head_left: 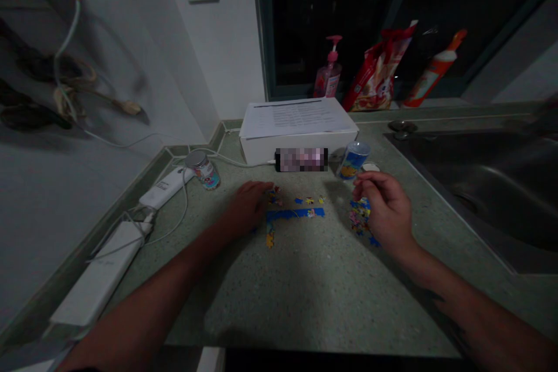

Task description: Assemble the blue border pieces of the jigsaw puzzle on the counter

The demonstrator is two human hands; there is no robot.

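My left hand reaches in low over the counter, its fingers stretched out and touching or just above a few loose jigsaw pieces. Its thumb is hidden. Beside it lies a joined blue strip of puzzle, with a short leg of pieces running toward me at its left end. Several single pieces sit just behind the strip. My right hand is raised over a pile of jigsaw pieces, thumb and fingers pinched together. Whatever is between those fingertips is too small to make out.
Behind the puzzle stand a phone, a blue canister and a white box topped with paper. At left are a lidded jar, power strips and cables. A sink borders the right side.
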